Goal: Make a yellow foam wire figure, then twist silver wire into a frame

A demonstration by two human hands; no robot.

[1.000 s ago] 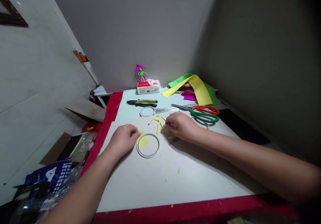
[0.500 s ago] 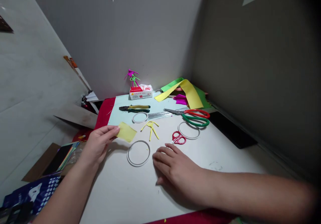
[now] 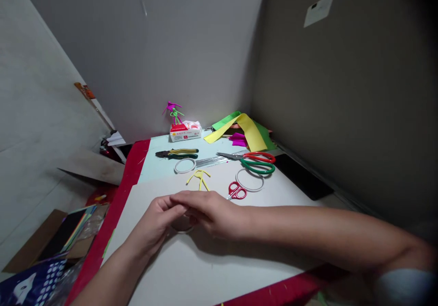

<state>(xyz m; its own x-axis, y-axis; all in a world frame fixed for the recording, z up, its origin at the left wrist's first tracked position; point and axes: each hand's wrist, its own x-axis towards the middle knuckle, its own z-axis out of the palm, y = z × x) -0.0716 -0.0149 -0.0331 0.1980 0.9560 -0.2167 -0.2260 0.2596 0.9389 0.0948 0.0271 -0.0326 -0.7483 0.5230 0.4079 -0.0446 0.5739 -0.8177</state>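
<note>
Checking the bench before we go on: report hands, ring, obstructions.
Left hand and right hand together, right fingers over left. White ring beneath them, partly hidden. Red scissors beyond, apart.

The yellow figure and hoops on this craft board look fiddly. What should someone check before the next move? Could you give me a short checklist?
Left hand and right hand together: ok, the right lies over the left.
Anything held between them: cannot tell, the hands hide it.
Hoop under the hands: cannot tell whether they touch it.
Yellow figure: ok, lying apart from both hands.
Small red scissors: ok, lying on the white board beside a second hoop.
Pliers and large scissors: ok, lying farther back, away from the hands.
</note>
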